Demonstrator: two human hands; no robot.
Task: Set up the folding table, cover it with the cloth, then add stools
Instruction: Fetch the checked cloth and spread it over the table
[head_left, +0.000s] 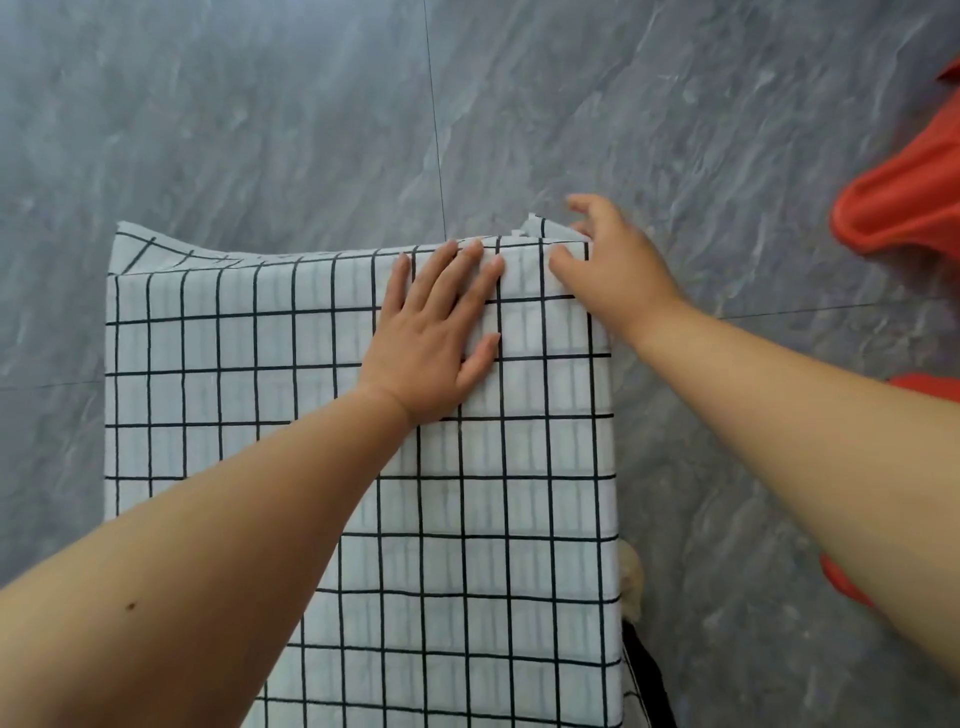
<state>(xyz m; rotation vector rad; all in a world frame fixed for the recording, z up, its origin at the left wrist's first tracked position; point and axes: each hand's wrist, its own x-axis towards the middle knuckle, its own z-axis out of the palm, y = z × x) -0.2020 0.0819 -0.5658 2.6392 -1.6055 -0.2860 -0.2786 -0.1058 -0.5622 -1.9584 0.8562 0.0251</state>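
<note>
A white cloth with a black grid (234, 374) lies spread over the folding table, whose top it hides entirely. My left hand (436, 332) rests flat on the cloth near the far edge, fingers straight. At the far right corner my right hand (610, 265) reaches over the cloth's edge, its thumb on top and its fingers past the corner, where a fold of fabric sticks up. Whether those fingers pinch the fold is hidden. A dark table leg (649, 675) shows below the right edge.
Grey marbled floor tiles (260, 130) surround the table. An orange plastic stool (904, 197) stands at the right edge of view, with more orange plastic (841, 579) lower right behind my forearm. A small beige object (631, 577) peeks out beside the cloth's right edge.
</note>
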